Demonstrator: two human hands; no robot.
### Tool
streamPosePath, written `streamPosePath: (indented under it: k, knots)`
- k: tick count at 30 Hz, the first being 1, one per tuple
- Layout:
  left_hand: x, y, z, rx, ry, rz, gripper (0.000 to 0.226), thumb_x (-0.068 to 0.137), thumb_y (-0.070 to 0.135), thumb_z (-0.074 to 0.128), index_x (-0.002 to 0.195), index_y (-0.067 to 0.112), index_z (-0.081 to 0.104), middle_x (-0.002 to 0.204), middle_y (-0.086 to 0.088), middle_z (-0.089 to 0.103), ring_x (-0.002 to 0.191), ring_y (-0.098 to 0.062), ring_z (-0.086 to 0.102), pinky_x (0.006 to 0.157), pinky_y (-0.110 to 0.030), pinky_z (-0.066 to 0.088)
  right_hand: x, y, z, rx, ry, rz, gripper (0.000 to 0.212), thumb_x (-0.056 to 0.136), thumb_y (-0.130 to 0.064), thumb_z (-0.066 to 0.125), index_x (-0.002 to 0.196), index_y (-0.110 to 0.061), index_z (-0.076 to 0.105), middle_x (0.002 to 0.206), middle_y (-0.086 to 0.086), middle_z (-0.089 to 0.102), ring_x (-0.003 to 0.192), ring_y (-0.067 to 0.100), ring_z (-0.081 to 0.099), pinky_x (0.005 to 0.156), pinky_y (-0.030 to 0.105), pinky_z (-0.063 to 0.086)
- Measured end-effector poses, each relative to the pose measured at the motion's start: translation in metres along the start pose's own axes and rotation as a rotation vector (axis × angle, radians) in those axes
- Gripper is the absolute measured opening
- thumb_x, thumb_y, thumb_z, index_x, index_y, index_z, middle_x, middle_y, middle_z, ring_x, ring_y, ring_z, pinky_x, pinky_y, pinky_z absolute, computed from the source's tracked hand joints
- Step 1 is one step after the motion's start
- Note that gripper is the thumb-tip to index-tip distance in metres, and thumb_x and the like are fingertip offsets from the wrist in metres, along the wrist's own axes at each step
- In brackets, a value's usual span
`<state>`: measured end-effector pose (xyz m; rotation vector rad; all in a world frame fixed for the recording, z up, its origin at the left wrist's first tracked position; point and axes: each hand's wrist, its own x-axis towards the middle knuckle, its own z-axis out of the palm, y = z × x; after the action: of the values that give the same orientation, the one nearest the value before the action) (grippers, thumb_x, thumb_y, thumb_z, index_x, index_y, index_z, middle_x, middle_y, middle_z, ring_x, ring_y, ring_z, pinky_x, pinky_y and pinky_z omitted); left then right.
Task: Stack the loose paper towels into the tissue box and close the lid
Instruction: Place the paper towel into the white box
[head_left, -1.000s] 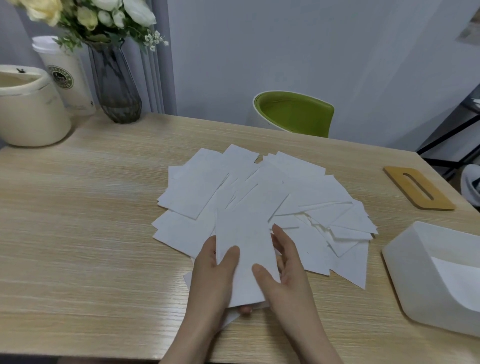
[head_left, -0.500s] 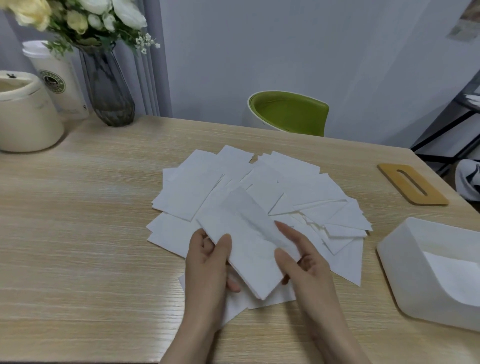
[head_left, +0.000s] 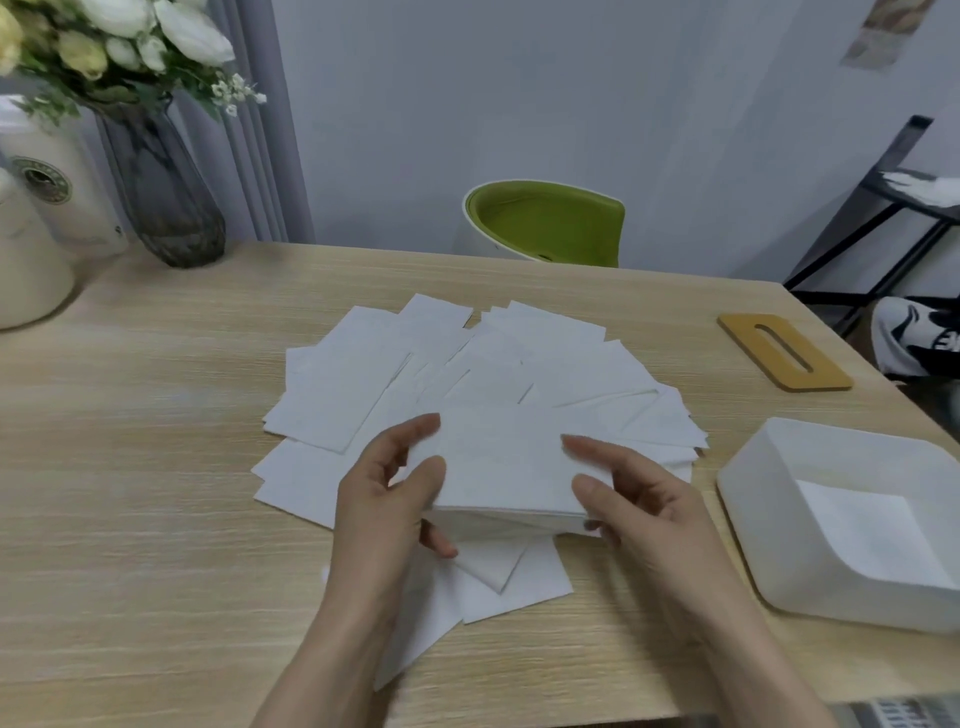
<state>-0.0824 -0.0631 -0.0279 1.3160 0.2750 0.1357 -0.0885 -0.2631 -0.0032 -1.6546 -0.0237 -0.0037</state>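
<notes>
Several white paper towels (head_left: 358, 384) lie fanned out over the middle of the wooden table (head_left: 130, 467). I hold a small stack of folded towels (head_left: 504, 467) lifted above the pile. My left hand (head_left: 389, 499) grips its left end, thumb on top and fingers beneath. My right hand (head_left: 639, 499) pinches its right end. The white tissue box (head_left: 748, 499) stands open at the right with a white sheet inside. Its wooden lid (head_left: 784, 353) with a slot lies flat farther back at the right.
At the back left stand a dark glass vase of flowers (head_left: 161, 197), a paper cup (head_left: 57, 192) and a cream container (head_left: 26, 270). A green chair (head_left: 545, 223) sits behind the table. A black rack (head_left: 878, 213) is at the far right.
The towel stack in my hands has turned from lengthwise to sideways and risen off the pile. Both hands shifted to its two short ends.
</notes>
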Motion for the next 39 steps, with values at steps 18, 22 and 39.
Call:
streamPosePath:
  k: [18,22,39]
  knots:
    - [-0.021,-0.001,0.156,0.28,-0.418,0.033,0.031,0.083,0.023,0.07,0.11,0.037,0.069,0.108,0.015,0.066,0.099,-0.008,0.061,0.092,-0.029,0.049,-0.024,-0.023,-0.145,-0.376,0.491,-0.11,0.024,0.086,-0.014,0.067,0.096,-0.035,0.07,0.098,-0.028,0.065,0.089,0.0,0.058,0.069,0.013,0.041]
    - [-0.039,-0.01,0.198,0.355,-0.506,0.076,0.029,0.086,0.028,0.067,0.106,0.048,0.063,0.11,0.03,0.056,0.115,0.002,0.049,0.107,-0.033,0.039,-0.034,-0.019,-0.186,-0.487,0.604,-0.061,0.025,0.086,-0.016,0.064,0.096,-0.039,0.07,0.107,-0.024,0.064,0.113,0.011,0.053,0.094,0.038,0.044]
    - [-0.063,-0.034,0.244,1.319,-0.639,0.458,0.046,0.099,0.041,0.03,0.144,0.035,0.036,0.142,0.013,0.039,0.143,-0.017,0.016,0.117,-0.045,0.003,-0.034,0.004,-0.233,-1.12,0.457,-0.028,0.024,0.09,-0.014,0.061,0.09,-0.036,0.071,0.083,-0.023,0.062,0.096,0.0,0.052,0.102,0.029,0.009]
